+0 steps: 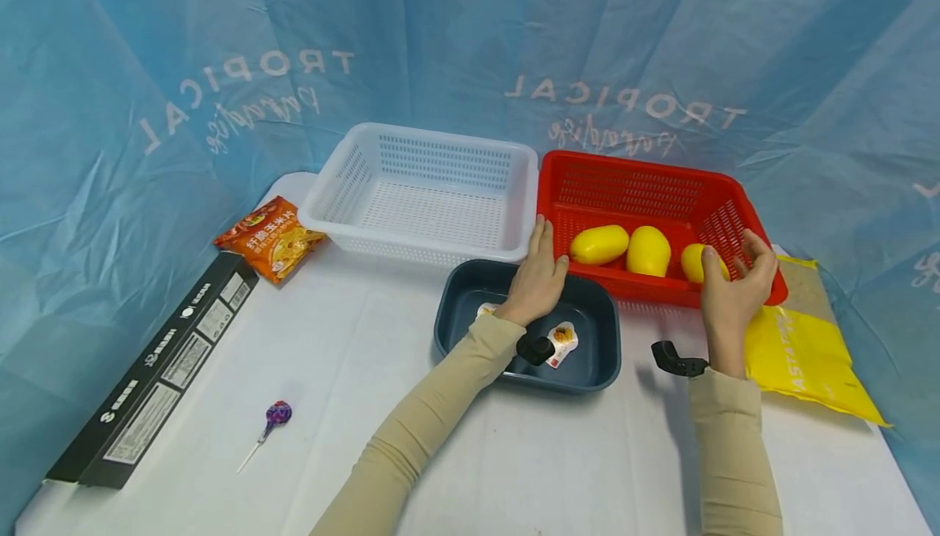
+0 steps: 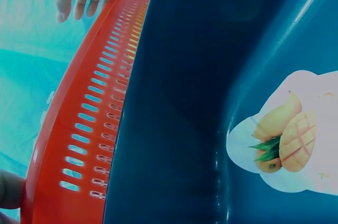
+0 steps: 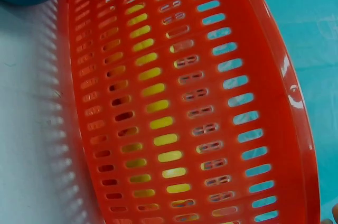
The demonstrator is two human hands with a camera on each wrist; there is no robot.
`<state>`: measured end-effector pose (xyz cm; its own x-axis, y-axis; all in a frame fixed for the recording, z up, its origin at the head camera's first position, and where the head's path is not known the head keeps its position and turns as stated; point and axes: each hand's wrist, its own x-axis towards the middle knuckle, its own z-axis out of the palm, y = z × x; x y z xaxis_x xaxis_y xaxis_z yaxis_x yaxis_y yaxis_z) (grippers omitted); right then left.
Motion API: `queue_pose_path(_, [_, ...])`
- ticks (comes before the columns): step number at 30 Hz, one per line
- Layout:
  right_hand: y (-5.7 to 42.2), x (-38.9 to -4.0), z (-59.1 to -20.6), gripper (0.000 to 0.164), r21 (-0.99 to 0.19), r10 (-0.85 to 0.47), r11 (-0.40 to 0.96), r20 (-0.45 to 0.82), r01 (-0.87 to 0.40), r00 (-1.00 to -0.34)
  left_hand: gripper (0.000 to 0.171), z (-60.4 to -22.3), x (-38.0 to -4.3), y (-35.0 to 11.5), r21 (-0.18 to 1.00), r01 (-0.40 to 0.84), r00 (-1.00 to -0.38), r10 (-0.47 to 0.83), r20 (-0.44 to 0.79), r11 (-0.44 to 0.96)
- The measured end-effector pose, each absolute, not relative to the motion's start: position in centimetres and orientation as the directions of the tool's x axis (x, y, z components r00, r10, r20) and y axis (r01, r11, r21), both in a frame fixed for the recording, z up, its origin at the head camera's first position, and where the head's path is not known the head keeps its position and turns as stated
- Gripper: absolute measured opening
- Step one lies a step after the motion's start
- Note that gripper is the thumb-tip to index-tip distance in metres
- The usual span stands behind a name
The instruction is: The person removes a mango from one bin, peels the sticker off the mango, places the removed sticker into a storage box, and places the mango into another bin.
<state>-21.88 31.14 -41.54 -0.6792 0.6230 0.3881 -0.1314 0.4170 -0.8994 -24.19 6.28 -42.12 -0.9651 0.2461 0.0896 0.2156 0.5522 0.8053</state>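
Three yellow mangoes [image 1: 649, 251] lie in the red basket [image 1: 624, 165]. My left hand [image 1: 538, 279] reaches over the dark blue basin [image 1: 602, 348] to the basket's front left corner, fingers extended and fingertips right at the rim. At the basket's right end is my right hand [image 1: 738, 295], raised with fingers spread and loosely bent. Its thumb overlaps the rightmost mango [image 1: 693, 263] in the head view. Inside the basin lie white cut-out labels, one a mango-picture label [image 2: 285, 139]. In the right wrist view, yellow shows through the slots of the basket's wall [image 3: 211, 102].
A white basket [image 1: 422, 246] stands left of the red one. Farther left are an orange snack bag [image 1: 272, 238] and a long black box [image 1: 157, 365]. A lollipop [image 1: 277, 414] lies at front left. At right is a yellow packet [image 1: 808, 356]; a blue curtain [image 1: 441, 46] hangs behind.
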Motion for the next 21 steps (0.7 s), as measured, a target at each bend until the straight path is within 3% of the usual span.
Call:
queue_pose_path(14, [30.4, -20.0, -41.5, 0.051, -0.852, 0.552, 0.498, 0.454, -0.16, -0.699, 0.064, -42.1, -24.4, 6.3, 0.809, 0.22, -0.96, 0.266, 0.082, 0.545])
queue_pose_path(21, [29.7, -19.2, -41.0, 0.053, -0.771, 0.418, 0.62, 0.481, -0.145, -0.77, 0.065, -41.9, -24.4, 5.3, 0.795, 0.233, -0.948, 0.313, 0.058, 0.56])
